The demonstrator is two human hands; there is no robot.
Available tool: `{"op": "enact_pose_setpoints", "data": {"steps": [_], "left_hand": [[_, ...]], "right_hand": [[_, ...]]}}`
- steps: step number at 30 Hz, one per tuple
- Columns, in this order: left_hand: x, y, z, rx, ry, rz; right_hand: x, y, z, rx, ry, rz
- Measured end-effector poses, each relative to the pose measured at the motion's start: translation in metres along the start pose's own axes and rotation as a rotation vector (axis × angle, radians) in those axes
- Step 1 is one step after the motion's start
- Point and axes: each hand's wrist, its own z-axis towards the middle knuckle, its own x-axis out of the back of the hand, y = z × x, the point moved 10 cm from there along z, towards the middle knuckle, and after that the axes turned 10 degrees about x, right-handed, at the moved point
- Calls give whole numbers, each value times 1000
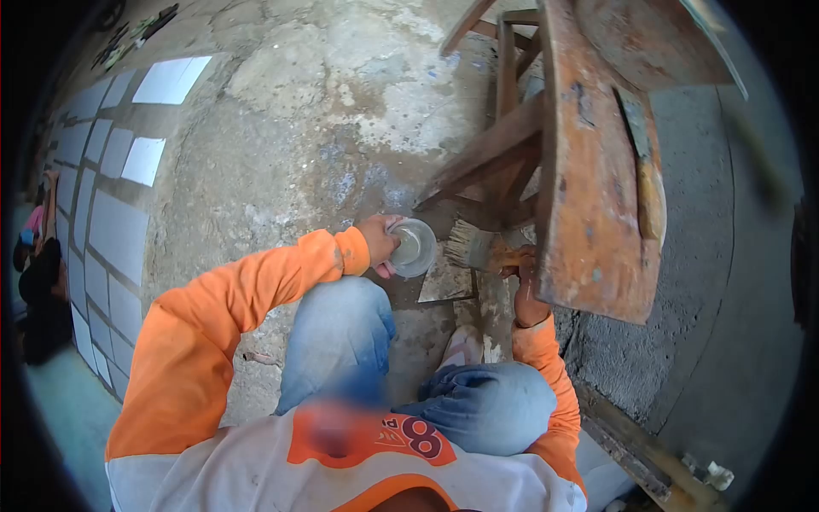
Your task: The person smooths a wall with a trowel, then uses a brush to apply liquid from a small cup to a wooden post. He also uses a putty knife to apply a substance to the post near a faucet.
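At far left, pale rectangular panels (119, 218) lie side by side, with a person (41, 273) beyond them. The left hand (377, 241) grasps a clear cup (413, 247) by its side, fingers curled around it. Just right of the cup, a wide brush (478, 248) points its bristles toward it; the right hand (527, 290) clenches its handle, partly hidden by the worn wooden surface (589, 230). On that surface rests a wooden-handled blade (650, 196).

Scuffed wooden bench (589, 205), flat-bladed tool (651, 200) on top, stained concrete floor (264, 128)
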Motion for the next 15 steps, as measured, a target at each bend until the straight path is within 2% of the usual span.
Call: {"op": "enact_pose_setpoints", "data": {"steps": [1, 2, 3, 5, 7, 9, 10, 12, 13, 15], "left_hand": [[-19, 10, -3, 28, -29, 46], [-38, 15, 2, -3, -76, 75], [-58, 25, 5, -26, -109, 125], [-102, 25, 14, 54, -148, 152], [-154, 37, 13, 30, -196, 123], [-210, 49, 13, -109, -262, 109], [-246, 41, 12, -110, -327, 200], [-288, 49, 13, -337, -289, 164], [-313, 42, 15, -332, -326, 217], [-368, 37, 25, -326, -357, 135]], "right_hand": [[27, -13, -7, 162, 19, -312], [62, -11, -11, 97, 236, -127], [85, -24, -11, 82, 277, -173], [92, -14, -30, -309, 344, 799], [112, -15, -47, -318, 342, 726], [124, -5, -71, -347, 333, 637], [128, 8, -86, -379, 319, 584], [180, -1, -103, -248, 427, 54], [188, 6, -119, -277, 478, 28], [223, 32, -179, -489, 790, 111]]}}
